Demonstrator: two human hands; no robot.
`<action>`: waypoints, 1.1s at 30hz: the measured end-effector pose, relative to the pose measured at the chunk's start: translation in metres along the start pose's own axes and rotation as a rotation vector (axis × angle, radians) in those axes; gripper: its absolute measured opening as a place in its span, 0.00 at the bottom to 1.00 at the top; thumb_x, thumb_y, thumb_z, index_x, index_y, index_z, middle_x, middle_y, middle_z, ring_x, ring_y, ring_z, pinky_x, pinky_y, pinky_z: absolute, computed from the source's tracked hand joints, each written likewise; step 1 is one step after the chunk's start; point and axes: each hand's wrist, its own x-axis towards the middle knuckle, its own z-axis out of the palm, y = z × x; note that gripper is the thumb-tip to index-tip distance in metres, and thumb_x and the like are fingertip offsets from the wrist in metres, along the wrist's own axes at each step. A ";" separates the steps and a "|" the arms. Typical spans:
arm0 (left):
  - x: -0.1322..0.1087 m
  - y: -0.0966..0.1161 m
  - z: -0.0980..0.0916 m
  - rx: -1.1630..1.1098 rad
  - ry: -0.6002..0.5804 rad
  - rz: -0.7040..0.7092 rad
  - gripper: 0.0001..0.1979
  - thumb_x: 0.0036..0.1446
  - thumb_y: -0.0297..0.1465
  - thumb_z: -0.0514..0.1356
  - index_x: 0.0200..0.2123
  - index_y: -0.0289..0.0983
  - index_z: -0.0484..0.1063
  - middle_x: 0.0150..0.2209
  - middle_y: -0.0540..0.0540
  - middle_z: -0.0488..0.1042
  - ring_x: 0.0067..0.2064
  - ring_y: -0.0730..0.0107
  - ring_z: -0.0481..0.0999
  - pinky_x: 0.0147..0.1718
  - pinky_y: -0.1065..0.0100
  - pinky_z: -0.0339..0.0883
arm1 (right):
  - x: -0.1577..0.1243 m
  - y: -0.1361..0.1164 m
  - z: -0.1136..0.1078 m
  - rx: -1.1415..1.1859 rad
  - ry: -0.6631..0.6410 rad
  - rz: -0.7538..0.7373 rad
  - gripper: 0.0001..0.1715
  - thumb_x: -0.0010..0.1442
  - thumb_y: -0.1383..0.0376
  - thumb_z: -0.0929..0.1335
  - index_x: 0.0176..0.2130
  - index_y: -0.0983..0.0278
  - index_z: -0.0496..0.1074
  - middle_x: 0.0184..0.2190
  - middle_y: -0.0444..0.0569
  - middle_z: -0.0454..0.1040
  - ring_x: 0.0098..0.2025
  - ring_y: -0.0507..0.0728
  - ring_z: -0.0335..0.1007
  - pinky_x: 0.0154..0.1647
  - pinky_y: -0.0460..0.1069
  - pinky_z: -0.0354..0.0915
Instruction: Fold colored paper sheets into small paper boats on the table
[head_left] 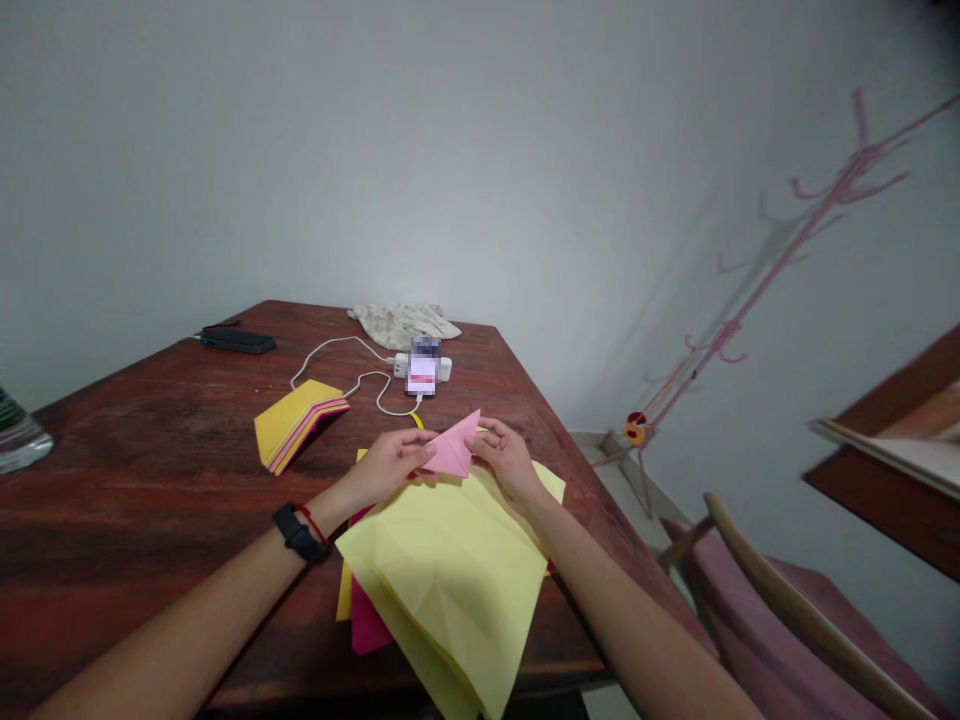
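Note:
A small pink folded paper with a pointed top corner is held up between my two hands. My left hand pinches its left end between thumb and fingers. At its right edge my right hand grips it, thumb in front and fingers behind. Beneath both hands lie large creased pale yellow sheets, which overhang the table's near edge. Magenta paper and darker yellow paper stick out from under them on the left.
On the dark red wooden table rest a stack of folded papers, a phone on a white power strip with cables, a black case and a crumpled cloth. A chair and a pink coat rack stand at right.

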 end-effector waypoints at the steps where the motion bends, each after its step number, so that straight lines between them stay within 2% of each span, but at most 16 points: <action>1: 0.000 -0.001 0.000 -0.019 -0.012 -0.012 0.25 0.55 0.46 0.65 0.46 0.31 0.75 0.32 0.42 0.81 0.30 0.66 0.81 0.29 0.70 0.68 | 0.000 0.000 0.000 0.002 -0.005 -0.007 0.29 0.42 0.57 0.81 0.41 0.63 0.72 0.30 0.45 0.80 0.30 0.54 0.75 0.35 0.50 0.71; 5: 0.002 -0.005 0.001 -0.124 -0.060 -0.066 0.27 0.55 0.51 0.62 0.37 0.30 0.76 0.27 0.42 0.80 0.28 0.67 0.79 0.28 0.71 0.68 | -0.003 -0.001 0.001 0.021 -0.056 -0.015 0.27 0.43 0.57 0.80 0.40 0.62 0.73 0.30 0.44 0.79 0.30 0.53 0.73 0.34 0.49 0.69; 10: 0.000 -0.012 0.005 -0.252 -0.171 -0.123 0.27 0.49 0.42 0.71 0.47 0.34 0.72 0.34 0.42 0.81 0.33 0.65 0.82 0.34 0.68 0.73 | -0.005 0.000 0.002 -0.036 -0.069 -0.040 0.25 0.45 0.58 0.80 0.41 0.62 0.75 0.32 0.45 0.77 0.30 0.51 0.69 0.31 0.46 0.64; 15: -0.002 -0.014 0.010 -0.228 -0.227 -0.124 0.28 0.49 0.40 0.72 0.50 0.35 0.69 0.34 0.42 0.81 0.33 0.62 0.83 0.33 0.67 0.74 | -0.005 0.001 0.001 -0.064 -0.105 -0.088 0.20 0.46 0.57 0.80 0.35 0.61 0.73 0.34 0.44 0.75 0.32 0.51 0.68 0.33 0.46 0.62; 18: -0.002 -0.016 0.013 -0.254 -0.212 -0.084 0.28 0.48 0.39 0.73 0.49 0.35 0.69 0.34 0.43 0.80 0.32 0.62 0.83 0.32 0.66 0.74 | -0.004 0.002 0.002 -0.118 -0.112 -0.101 0.18 0.47 0.56 0.79 0.31 0.62 0.73 0.33 0.44 0.74 0.31 0.51 0.66 0.32 0.46 0.62; 23: 0.000 -0.018 0.015 -0.232 -0.091 -0.029 0.26 0.49 0.39 0.72 0.48 0.37 0.68 0.39 0.42 0.79 0.31 0.68 0.81 0.31 0.69 0.74 | -0.005 0.006 0.005 -0.153 -0.116 -0.078 0.19 0.48 0.53 0.78 0.28 0.63 0.75 0.33 0.47 0.76 0.32 0.53 0.69 0.35 0.50 0.66; 25: 0.000 -0.018 0.015 -0.178 -0.044 -0.008 0.24 0.51 0.39 0.71 0.48 0.38 0.69 0.45 0.40 0.77 0.34 0.69 0.81 0.31 0.69 0.74 | -0.006 0.005 0.008 -0.127 -0.142 -0.094 0.18 0.49 0.53 0.78 0.29 0.63 0.75 0.37 0.49 0.77 0.36 0.55 0.71 0.39 0.51 0.68; 27: 0.000 -0.018 0.016 -0.138 0.000 0.022 0.23 0.51 0.39 0.71 0.47 0.38 0.69 0.49 0.40 0.75 0.37 0.68 0.80 0.31 0.70 0.74 | -0.009 0.004 0.010 -0.100 -0.188 -0.111 0.16 0.50 0.53 0.77 0.30 0.63 0.77 0.45 0.52 0.77 0.44 0.58 0.73 0.46 0.54 0.68; 30: 0.000 -0.017 0.016 -0.135 0.020 0.074 0.22 0.51 0.38 0.70 0.45 0.38 0.68 0.49 0.42 0.73 0.38 0.68 0.80 0.32 0.70 0.73 | -0.012 0.000 0.012 -0.080 -0.272 -0.096 0.16 0.53 0.53 0.77 0.35 0.61 0.78 0.58 0.54 0.71 0.55 0.63 0.70 0.57 0.59 0.65; 33: 0.000 -0.017 0.016 -0.157 -0.008 0.107 0.20 0.53 0.37 0.70 0.45 0.38 0.66 0.48 0.44 0.72 0.39 0.67 0.80 0.34 0.68 0.74 | -0.014 -0.002 0.011 -0.082 -0.327 -0.075 0.18 0.53 0.52 0.76 0.38 0.60 0.79 0.62 0.55 0.67 0.61 0.65 0.67 0.62 0.62 0.60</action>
